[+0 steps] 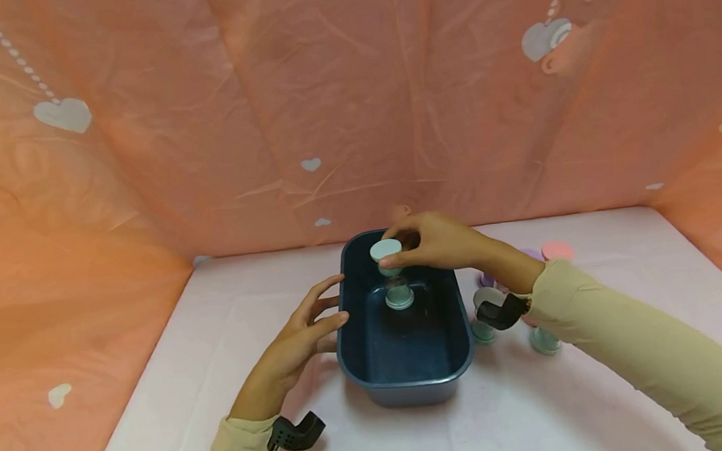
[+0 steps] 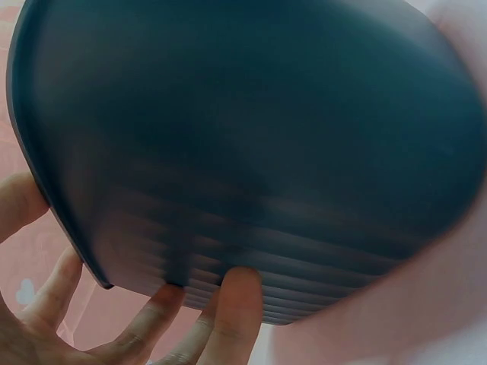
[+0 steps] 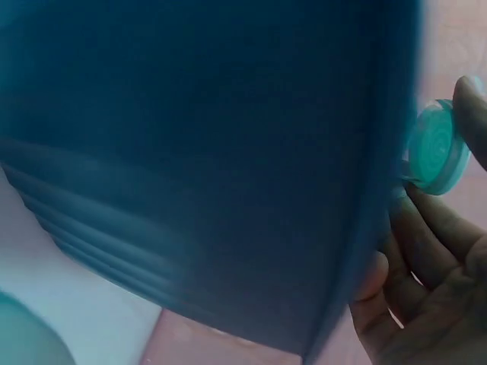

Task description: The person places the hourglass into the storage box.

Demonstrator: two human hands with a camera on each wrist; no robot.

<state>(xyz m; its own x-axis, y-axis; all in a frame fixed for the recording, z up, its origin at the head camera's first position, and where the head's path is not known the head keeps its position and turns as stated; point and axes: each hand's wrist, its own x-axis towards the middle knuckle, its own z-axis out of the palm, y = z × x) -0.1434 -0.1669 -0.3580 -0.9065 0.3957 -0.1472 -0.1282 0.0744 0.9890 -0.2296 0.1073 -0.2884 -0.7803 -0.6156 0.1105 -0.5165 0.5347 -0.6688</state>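
head view: i judge the work early on, with just one mint sand timer [image 1: 386,248] inside the dark bin [image 1: 411,353], beneath the right hand [image 1: 443,243] and not yet released. several other timers [image 1: 483,333] stand outside, below and beside the right forearm [image 1: 513,269], seemingly left to handle. thumb and fingers of that hand pinch the timer's upper cap; i can't tell whether its base touches down. the left hand [image 1: 299,331], fingers spread, rests against the bin's side wall.
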